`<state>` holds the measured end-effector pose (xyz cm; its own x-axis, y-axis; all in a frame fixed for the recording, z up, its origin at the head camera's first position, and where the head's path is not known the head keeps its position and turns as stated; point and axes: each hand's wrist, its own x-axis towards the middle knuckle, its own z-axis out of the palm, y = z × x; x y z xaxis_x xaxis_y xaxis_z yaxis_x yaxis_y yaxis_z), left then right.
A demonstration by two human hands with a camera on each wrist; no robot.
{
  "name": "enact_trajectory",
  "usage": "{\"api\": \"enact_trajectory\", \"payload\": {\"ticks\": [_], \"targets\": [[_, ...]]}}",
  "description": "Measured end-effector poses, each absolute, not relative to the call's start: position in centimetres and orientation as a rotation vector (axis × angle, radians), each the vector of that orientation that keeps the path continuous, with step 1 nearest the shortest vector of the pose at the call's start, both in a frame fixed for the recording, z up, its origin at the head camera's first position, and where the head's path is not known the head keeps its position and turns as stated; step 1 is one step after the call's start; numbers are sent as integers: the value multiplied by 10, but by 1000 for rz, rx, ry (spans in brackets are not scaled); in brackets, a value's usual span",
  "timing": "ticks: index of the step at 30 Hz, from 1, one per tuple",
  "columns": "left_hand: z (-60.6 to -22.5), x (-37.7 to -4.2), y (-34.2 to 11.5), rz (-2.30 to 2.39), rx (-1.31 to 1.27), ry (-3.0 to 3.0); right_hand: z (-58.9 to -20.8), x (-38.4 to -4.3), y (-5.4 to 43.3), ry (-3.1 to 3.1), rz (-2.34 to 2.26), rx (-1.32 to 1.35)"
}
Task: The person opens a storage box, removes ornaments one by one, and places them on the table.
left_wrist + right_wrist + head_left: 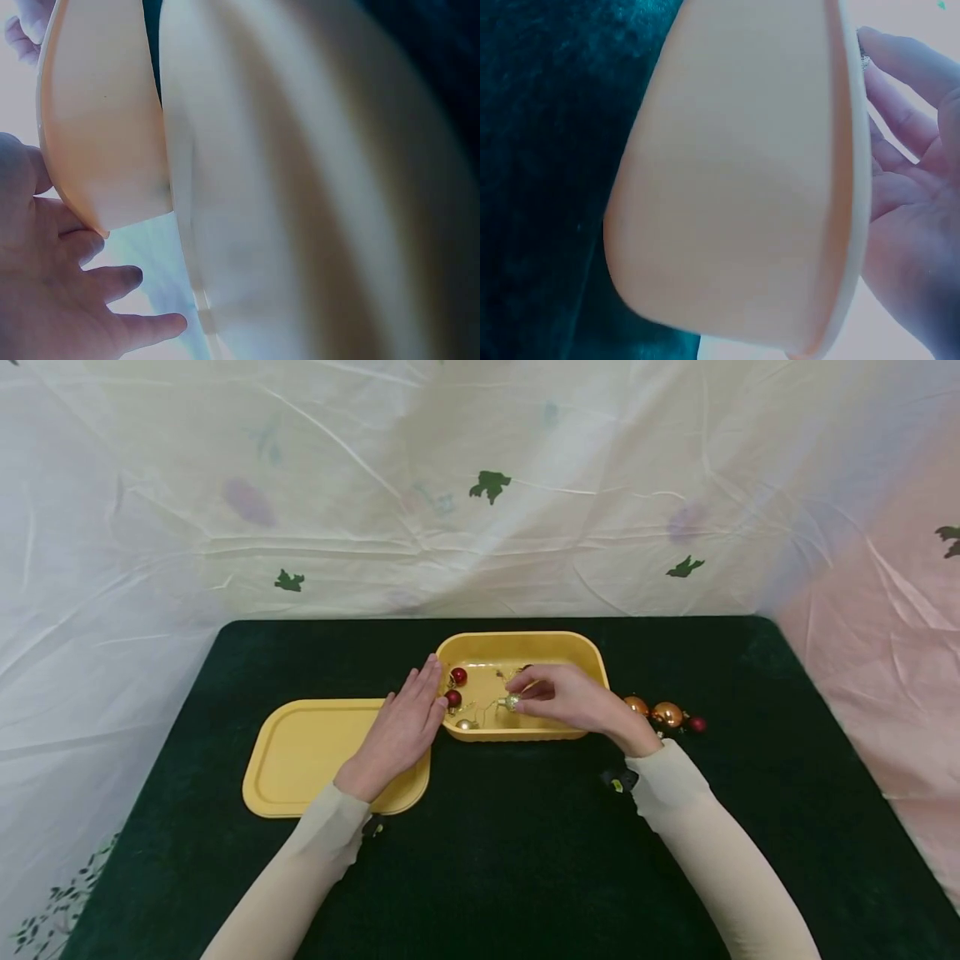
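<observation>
Fingertips (519,683) of the right hand (566,696) pinch a glittery gold ball ornament (512,702) over the rounded rectangular yellow plastic box (517,735), a grip seemingly suited to its smallness, while the left hand (401,727), fingers outstretched, touches the box's left rim, apparently steadying it.

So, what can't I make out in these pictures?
Head view: part of the yellow lid, covered by the left hand.
Head view: inside the yellow container, whatever the right hand covers.
Head view: any further copper baubles hidden behind the right wrist.
Right wrist view: most of the glittery gold bauble, behind the container.
Left wrist view: the container's contents, hidden by its wall.
</observation>
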<state>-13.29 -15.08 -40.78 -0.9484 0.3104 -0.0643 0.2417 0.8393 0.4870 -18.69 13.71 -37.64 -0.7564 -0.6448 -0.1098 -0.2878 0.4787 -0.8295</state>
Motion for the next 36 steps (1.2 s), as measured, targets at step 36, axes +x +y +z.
{"api": "enact_trajectory", "payload": {"ticks": [36], "targets": [[-409, -135, -157, 714, 449, 2884, -348, -144, 214, 2637, -1325, -599]]}}
